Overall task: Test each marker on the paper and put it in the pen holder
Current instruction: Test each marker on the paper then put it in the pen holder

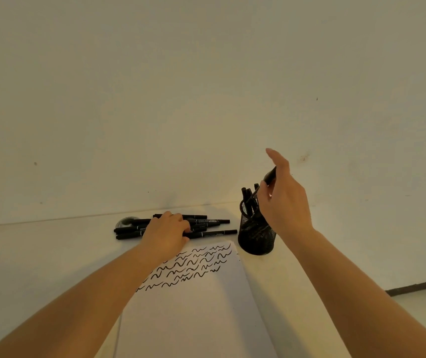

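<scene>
A white sheet of paper lies on the table, its far part covered with rows of black squiggles. Beyond it lies a pile of several black markers. My left hand rests on that pile with fingers curled over the markers. To the right stands a black mesh pen holder with several markers upright in it. My right hand is above the holder and pinches a black marker, tilted, its lower end at the holder's mouth.
A small round dark object lies at the left end of the marker pile. A plain wall rises right behind the table's far edge. The table's right edge drops to the floor at the lower right.
</scene>
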{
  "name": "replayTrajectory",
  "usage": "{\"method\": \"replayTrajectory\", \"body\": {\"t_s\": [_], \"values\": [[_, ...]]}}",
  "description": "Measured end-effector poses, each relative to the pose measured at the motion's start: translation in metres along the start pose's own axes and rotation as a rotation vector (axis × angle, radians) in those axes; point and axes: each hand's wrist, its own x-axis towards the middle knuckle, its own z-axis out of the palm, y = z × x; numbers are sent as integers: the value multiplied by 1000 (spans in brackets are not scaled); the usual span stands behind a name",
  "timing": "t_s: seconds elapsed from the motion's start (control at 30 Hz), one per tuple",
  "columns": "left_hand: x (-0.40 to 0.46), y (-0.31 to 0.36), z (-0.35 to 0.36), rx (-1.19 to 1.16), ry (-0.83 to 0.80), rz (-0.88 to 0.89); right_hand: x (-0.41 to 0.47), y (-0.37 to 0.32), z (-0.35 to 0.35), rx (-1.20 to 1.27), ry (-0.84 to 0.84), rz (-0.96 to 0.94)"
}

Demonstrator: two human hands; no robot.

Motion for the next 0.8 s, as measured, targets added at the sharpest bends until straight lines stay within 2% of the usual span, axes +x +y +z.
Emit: {"method": "replayTrajectory", "body": {"t_s": [0.37,0.47,0.57,0.67,0.77,0.8], "values": [[1,7,11,-28,14,-44,-8,2,16,-247,-210,80],[-1,5,13,34,52,-75,-10,5,22,-433,-316,-15],[-7,2,13,5,92,-78,-12,7,24,-507,-375,-34],[-19,3,1,-171,90,-116,-16,1,18,-494,-263,-103],[-36,14,-18,-466,66,-153,-31,-8,10,-217,45,-177],[-43,18,-23,-587,61,-155,-38,-12,8,-117,83,-167]]}}
